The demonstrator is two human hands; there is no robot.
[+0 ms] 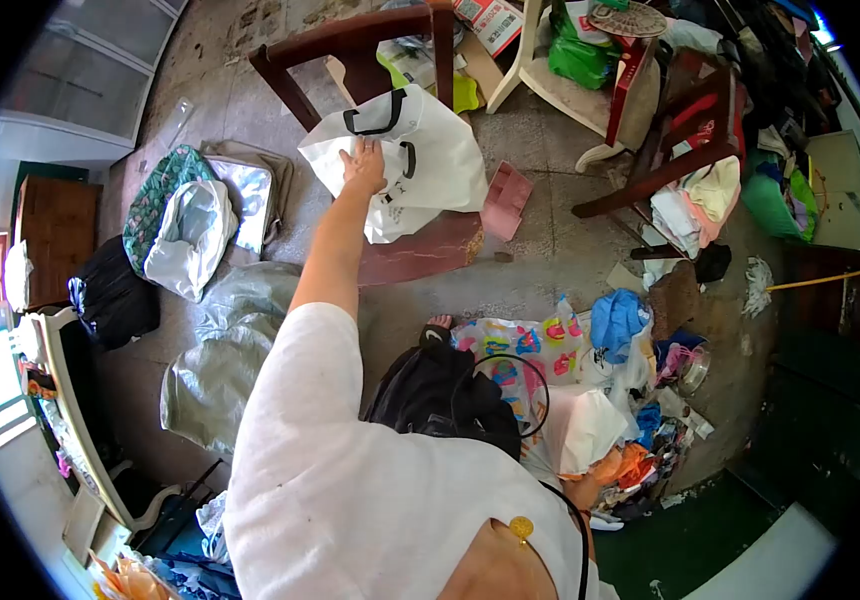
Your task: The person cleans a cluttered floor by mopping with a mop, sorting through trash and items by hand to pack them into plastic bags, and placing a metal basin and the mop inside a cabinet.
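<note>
My left hand (364, 168) reaches forward and rests on a white bag (440, 165) with black handles. Its fingers are stretched out over the bag's front, near one handle. The bag lies on the seat of a dark red wooden chair (425, 255). My right hand (582, 490) is low at the right, beside a heap with orange cloth or plastic (634, 466) and a white bag-like piece (586, 428). Its fingers are hidden, so I cannot see whether it holds anything.
A patterned plastic sheet (550, 345) and a blue plastic bag (617, 325) lie on the floor at right. Grey sacking (210, 390), a silvery-lined bag (190, 240) and a black bag (115, 295) lie at left. More chairs (675, 150) stand at the back right.
</note>
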